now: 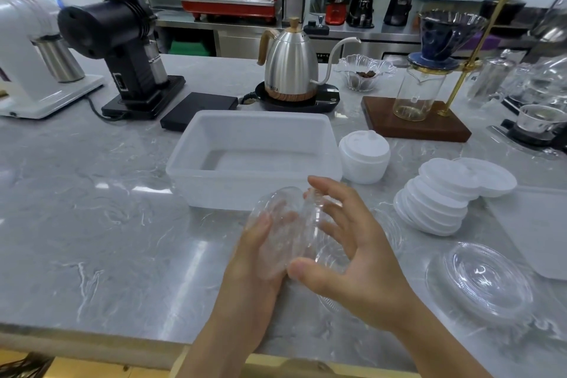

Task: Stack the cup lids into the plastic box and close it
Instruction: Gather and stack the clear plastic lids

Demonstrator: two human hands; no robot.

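Observation:
An open translucent plastic box (196, 150) stands on the marble counter, with nothing inside. Just in front of it, my left hand (260, 258) and my right hand (349, 258) hold a small stack of clear cup lids (285, 224) between them, tilted on edge. A clear lid (484, 279) lies flat at the right. Behind it leans a stack of flat white lids (435, 202). A stack of white sip lids (364, 156) stands beside the box's right wall. The box's lid (540, 230) lies at the far right.
Behind the box stand a black scale (199, 107), a steel gooseneck kettle (290, 70), a black grinder (129, 49) and a white grinder (27, 49). A glass bowl (363, 72) and a pour-over stand on a wooden base (417, 123) are at the back right. The counter's edge runs close below my wrists.

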